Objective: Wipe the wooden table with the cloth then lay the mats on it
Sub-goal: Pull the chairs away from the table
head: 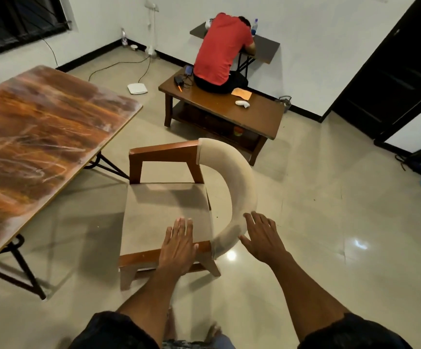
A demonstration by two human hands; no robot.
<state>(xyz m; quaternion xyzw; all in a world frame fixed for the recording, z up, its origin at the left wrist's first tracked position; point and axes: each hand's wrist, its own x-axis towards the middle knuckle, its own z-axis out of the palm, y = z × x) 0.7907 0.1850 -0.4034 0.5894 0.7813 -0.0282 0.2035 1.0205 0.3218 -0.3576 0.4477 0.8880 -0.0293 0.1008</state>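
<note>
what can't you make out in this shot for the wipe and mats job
- Wooden table, head view: its left and near parts are cut off by the picture edge, and the top is motion-blurred.
- Cloth and mats: none recognisable; they may be out of frame.
- Left hand and right hand: both open over the chair, but blur hides whether they touch it.
- Small white thing on the low table: too small to identify.
</note>
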